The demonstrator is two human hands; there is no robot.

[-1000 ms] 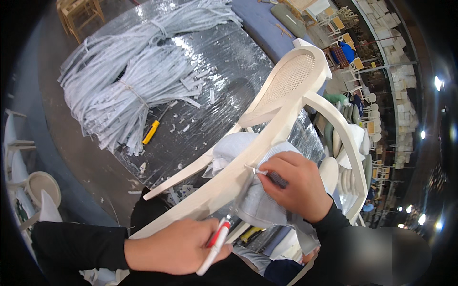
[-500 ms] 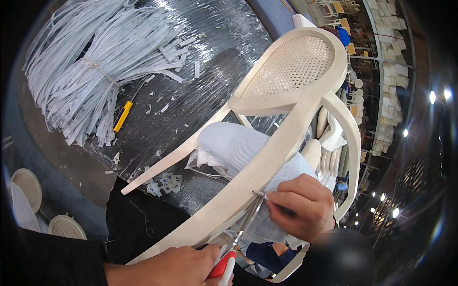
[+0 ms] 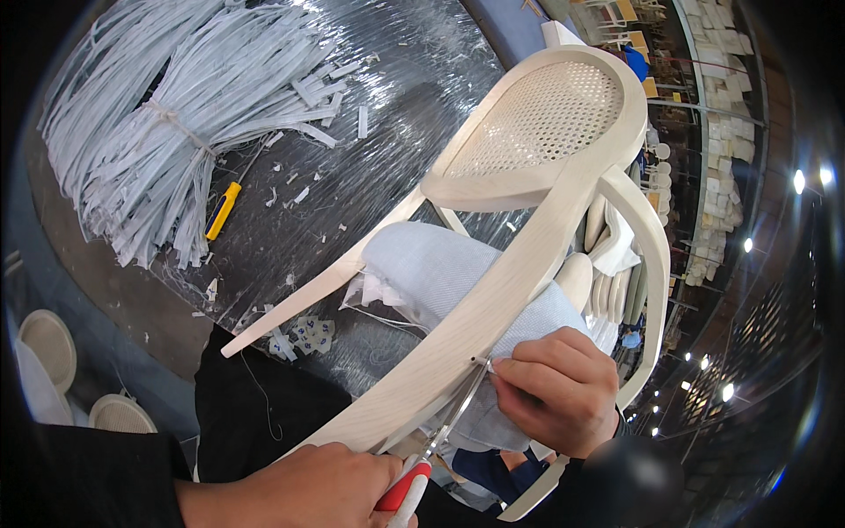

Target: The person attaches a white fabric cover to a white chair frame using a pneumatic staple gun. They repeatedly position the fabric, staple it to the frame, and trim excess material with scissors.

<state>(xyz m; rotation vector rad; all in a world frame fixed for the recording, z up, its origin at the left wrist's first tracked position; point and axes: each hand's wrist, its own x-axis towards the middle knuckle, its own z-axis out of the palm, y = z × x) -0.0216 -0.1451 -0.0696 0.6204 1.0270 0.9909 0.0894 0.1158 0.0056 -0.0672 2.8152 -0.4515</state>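
Note:
A pale wooden chair point(image 3: 493, 308) with a cane-mesh back lies tilted in front of me. Its light blue fabric seat point(image 3: 427, 260) shows on either side of a wooden rail. From the lower edge, my left hand point(image 3: 317, 488) grips the red-and-white handles of a pair of scissors point(image 3: 453, 418). Their blades run up along the rail to the fingertips of my right hand point(image 3: 559, 387). That hand's fingers pinch a short pale end point(image 3: 484, 363) at the blade tips; what exactly it is, I cannot make out.
Bundled pale strips point(image 3: 150, 150) lie on the film-wrapped table point(image 3: 370, 176), with scraps around them. A yellow-handled screwdriver point(image 3: 224, 211) rests beside the bundle. Small printed labels point(image 3: 313, 333) lie near a chair leg. Round cane panels point(image 3: 48, 343) stand at lower left, and stacked chair parts point(image 3: 616, 299) sit behind the armrest.
My left hand and the scissors' handles have shifted slightly left. The right hand stays nearly in place, still pinching at the blade tips, and the chair has barely moved.

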